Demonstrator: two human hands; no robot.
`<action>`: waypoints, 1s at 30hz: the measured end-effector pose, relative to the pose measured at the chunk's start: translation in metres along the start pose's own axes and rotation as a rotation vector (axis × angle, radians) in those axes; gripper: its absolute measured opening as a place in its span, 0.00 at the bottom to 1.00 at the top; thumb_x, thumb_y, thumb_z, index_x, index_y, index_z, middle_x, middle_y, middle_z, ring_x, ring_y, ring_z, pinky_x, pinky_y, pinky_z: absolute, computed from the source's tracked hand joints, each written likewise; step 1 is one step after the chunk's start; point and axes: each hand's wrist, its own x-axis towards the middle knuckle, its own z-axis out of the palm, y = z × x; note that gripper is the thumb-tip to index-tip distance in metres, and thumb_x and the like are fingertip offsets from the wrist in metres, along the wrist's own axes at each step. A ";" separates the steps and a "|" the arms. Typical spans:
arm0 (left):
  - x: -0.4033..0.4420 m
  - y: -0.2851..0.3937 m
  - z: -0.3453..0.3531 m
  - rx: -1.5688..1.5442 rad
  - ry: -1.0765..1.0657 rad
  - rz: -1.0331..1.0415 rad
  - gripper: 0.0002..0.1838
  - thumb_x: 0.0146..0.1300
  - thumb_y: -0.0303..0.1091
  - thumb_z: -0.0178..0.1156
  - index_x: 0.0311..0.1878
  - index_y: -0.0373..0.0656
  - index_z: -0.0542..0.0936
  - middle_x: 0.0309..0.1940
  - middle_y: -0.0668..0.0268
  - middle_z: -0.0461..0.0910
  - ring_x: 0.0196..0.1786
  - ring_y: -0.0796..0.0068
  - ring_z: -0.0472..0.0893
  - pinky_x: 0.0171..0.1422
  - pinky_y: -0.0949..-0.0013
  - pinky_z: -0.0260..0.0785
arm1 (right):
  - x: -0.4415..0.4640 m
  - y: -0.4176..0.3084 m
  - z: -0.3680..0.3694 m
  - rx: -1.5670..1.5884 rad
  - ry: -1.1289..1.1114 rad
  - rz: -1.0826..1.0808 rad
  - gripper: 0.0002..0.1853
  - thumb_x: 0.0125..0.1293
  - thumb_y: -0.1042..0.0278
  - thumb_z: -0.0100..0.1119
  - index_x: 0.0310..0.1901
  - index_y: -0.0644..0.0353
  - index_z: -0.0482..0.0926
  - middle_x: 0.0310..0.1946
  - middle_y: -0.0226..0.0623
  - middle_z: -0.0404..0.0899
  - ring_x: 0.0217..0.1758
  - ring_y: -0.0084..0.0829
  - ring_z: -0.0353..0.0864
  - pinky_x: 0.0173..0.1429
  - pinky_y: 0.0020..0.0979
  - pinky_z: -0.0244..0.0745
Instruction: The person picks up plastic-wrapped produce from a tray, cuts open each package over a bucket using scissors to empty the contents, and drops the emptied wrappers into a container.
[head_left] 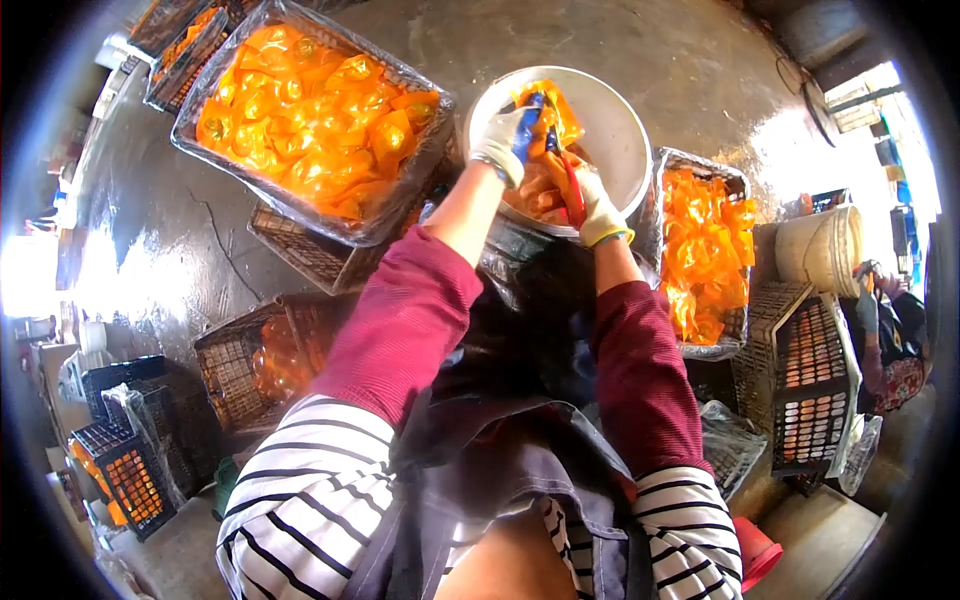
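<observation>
Over a round white tub (625, 125) both gloved hands are close together. My left hand (507, 140), in a white and blue glove, is closed on an orange plastic bag (563, 112) with a shiny yellow part. My right hand (590, 195), in a white glove with a yellow cuff, is wrapped round a red-handled tool (572, 190) whose tip meets the bag near my left fingers. Beneath them, reddish-orange pieces (535, 190) lie in the tub. What the tool's tip touches is partly hidden by the gloves.
A lined crate (440, 130) heaped with orange bags stands left of the tub, another (745, 280) to its right. Plastic crates (225, 375) sit lower left, and stacked ones (815, 360) at right beside a white bucket (820, 250). Another person (895, 340) is at the far right.
</observation>
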 end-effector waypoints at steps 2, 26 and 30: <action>-0.002 0.013 -0.009 -0.037 -0.105 -0.051 0.15 0.59 0.38 0.62 0.47 0.45 0.76 0.30 0.68 0.78 0.32 0.77 0.76 0.34 0.72 0.72 | 0.023 0.014 -0.019 -0.244 0.140 -0.070 0.13 0.64 0.59 0.57 0.46 0.56 0.76 0.29 0.36 0.81 0.20 0.24 0.77 0.23 0.23 0.71; -0.022 0.028 -0.005 -0.118 -0.236 -0.214 0.14 0.60 0.34 0.62 0.48 0.42 0.75 0.35 0.66 0.78 0.34 0.74 0.78 0.35 0.74 0.73 | 0.023 0.013 -0.016 -0.317 0.207 -0.336 0.13 0.65 0.68 0.54 0.48 0.65 0.76 0.25 0.34 0.80 0.22 0.21 0.76 0.25 0.20 0.68; -0.009 0.026 -0.010 0.632 -0.050 -0.150 0.14 0.57 0.37 0.63 0.41 0.39 0.79 0.34 0.62 0.80 0.35 0.72 0.79 0.37 0.73 0.72 | 0.017 0.010 -0.012 -0.465 0.174 -0.243 0.16 0.64 0.57 0.53 0.49 0.55 0.77 0.22 0.34 0.81 0.19 0.21 0.77 0.24 0.22 0.69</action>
